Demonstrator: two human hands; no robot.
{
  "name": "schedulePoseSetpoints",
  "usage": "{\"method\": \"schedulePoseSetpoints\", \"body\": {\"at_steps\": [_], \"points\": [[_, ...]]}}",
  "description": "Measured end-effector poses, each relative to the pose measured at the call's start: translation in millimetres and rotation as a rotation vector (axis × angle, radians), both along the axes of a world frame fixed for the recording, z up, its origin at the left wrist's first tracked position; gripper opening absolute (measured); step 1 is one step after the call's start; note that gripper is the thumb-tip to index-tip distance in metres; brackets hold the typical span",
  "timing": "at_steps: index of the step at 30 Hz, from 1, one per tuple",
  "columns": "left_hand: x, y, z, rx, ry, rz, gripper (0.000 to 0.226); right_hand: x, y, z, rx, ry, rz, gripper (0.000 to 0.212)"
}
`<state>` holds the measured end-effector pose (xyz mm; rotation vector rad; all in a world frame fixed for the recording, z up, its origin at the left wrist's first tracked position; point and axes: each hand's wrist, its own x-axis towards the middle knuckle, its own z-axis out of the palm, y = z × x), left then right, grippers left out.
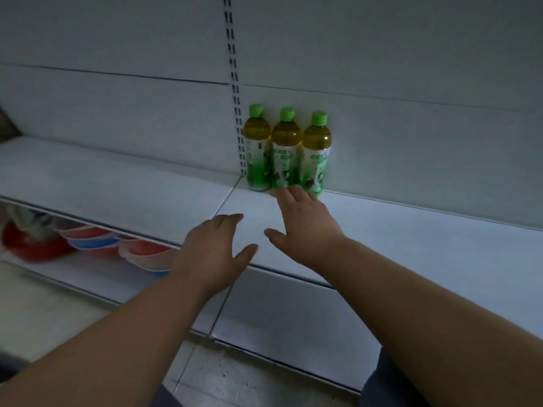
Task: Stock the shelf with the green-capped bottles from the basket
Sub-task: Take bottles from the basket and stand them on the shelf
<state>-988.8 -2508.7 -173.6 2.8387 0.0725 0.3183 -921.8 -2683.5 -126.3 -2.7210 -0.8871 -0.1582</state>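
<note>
Three green-capped bottles of yellow-green drink stand upright in a row against the back panel of the white shelf [411,245]: a left bottle [256,148], a middle bottle [285,151] and a right bottle [316,154]. My right hand [305,224] reaches over the shelf with straight fingers, its fingertips just in front of the middle and right bottles' bases. My left hand [214,251] hovers lower over the shelf's front part, fingers relaxed and empty. The basket is out of view.
A slotted upright rail [235,83] runs down the back panel just left of the bottles. On a lower shelf at the left lie stacked red, blue and orange bowls [94,239]. The tiled floor [235,377] shows below.
</note>
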Motion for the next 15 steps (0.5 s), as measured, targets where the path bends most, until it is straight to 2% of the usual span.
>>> {"method": "schedulePoseSetpoints", "body": {"at_steps": [4, 9, 15], "points": [[-90, 53, 16, 0.13, -0.017, 0.189, 0.067, -49, 57, 10, -0.093, -0.077, 0.243, 0.066], [-219, 96, 30, 0.263, 0.043, 0.445, 0.068, -133, 138, 15, -0.128, -0.13, 0.548, 0.063], [-354, 105, 35, 0.237, 0.15, 0.789, 0.073, -242, 217, 7, -0.177, -0.126, 0.886, 0.058]]}}
